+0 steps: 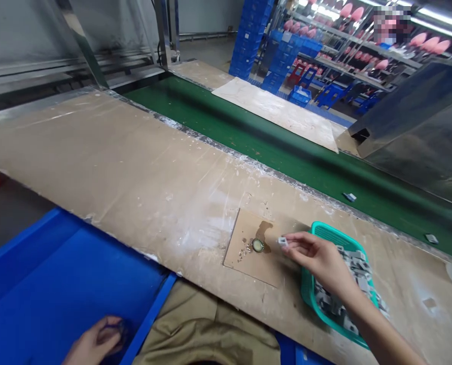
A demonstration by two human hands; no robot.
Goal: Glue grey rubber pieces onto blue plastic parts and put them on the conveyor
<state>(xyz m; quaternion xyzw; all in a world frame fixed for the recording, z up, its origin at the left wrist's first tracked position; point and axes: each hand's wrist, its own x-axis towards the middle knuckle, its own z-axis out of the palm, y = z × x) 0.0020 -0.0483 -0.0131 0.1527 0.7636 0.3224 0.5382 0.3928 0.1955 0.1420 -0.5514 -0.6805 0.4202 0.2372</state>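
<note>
Right hand (319,258) pinches small grey clip (282,241) at fingertips, just right of bottle cap (257,245); left hand (96,344) curled in blue bin (58,284), lower left, grip unclear.

Bright, even overhead light falls on the scuffed counter (142,167), with glare from strip lamps (435,17) top right, soft faint shadows, slight motion blur, wide-angle bending at the edges, and hazy background shelves (347,45).
</note>
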